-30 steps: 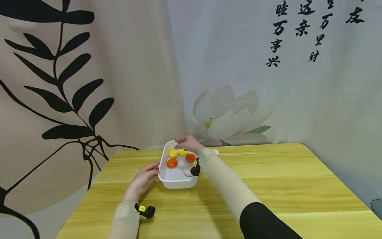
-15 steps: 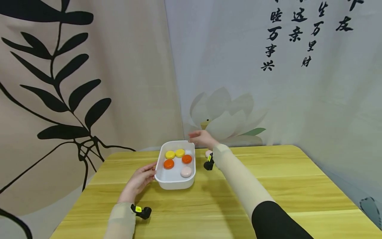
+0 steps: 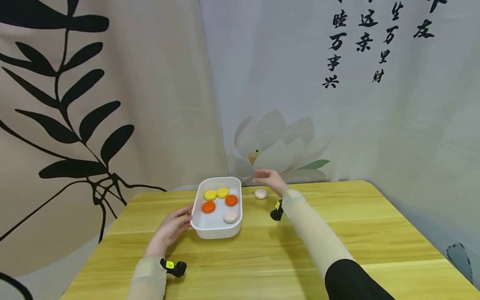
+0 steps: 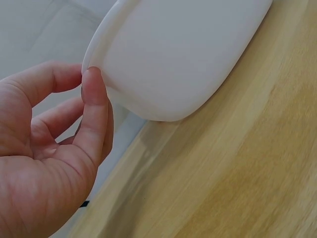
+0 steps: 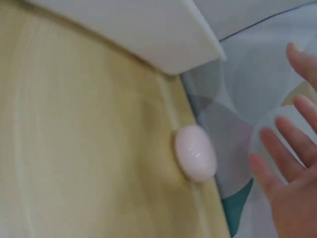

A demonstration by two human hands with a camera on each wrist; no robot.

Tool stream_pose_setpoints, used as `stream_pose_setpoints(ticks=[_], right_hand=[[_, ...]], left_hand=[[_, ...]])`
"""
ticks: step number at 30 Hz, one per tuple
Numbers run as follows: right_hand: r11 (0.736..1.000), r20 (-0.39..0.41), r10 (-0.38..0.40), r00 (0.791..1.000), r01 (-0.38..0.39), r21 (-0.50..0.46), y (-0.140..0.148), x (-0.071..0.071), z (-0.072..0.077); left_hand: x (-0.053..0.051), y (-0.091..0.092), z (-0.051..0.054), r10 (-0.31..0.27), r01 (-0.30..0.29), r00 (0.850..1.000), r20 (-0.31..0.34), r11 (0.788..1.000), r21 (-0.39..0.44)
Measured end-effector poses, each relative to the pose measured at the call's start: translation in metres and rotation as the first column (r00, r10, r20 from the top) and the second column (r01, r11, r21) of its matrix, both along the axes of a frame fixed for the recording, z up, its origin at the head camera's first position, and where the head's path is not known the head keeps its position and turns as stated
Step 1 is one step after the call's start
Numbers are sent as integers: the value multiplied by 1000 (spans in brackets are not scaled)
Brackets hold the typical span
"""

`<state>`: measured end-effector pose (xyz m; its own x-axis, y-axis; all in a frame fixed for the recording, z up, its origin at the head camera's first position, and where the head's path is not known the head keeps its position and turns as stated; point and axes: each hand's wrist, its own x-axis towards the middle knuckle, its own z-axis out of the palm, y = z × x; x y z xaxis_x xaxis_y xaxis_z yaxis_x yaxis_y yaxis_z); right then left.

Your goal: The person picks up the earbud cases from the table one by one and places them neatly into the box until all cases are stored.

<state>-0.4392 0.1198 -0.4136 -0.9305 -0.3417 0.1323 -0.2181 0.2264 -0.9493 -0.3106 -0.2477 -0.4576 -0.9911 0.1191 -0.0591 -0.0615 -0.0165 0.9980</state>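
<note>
At the rim of a white rectangular tub [image 3: 217, 234], my left hand [image 3: 173, 228] pinches the left edge; the left wrist view shows its fingertips on the rim. Inside lie two yellow rounded pieces [image 3: 223, 192], two orange ones [image 3: 208, 207] and one pale pink one [image 3: 230, 216]. Another smooth pale pink oval piece [image 3: 260, 193] lies on the table just right of the tub. My right hand [image 3: 272, 180] hovers above and beside it, holding nothing. In the right wrist view its fingers [image 5: 282, 153] are spread, apart from the pink piece.
The wooden table [image 3: 318, 233] ends close behind the tub and the loose pink piece. A hanging cloth [image 3: 168, 104] with plant and lotus prints and black writing stands right behind that edge.
My right hand has moved right, from over the tub to above the loose pink piece, which has come into full view. The left hand stays on the rim.
</note>
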Motion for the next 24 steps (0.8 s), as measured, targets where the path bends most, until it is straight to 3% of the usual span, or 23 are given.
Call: stream_pose_setpoints(ticks=[10, 17, 24], right_hand=[[989, -61, -140, 988, 142, 32, 7, 1, -32], [990, 53, -131, 990, 128, 66, 4, 3, -51], [991, 67, -120, 991, 115, 74, 0, 1, -63]], left_hand=[[-1, 0, -1, -11, 11, 1000, 6, 998, 59], [0, -1, -2, -13, 13, 1000, 5, 998, 54], [1, -1, 0, -18, 17, 1000, 9, 998, 57]])
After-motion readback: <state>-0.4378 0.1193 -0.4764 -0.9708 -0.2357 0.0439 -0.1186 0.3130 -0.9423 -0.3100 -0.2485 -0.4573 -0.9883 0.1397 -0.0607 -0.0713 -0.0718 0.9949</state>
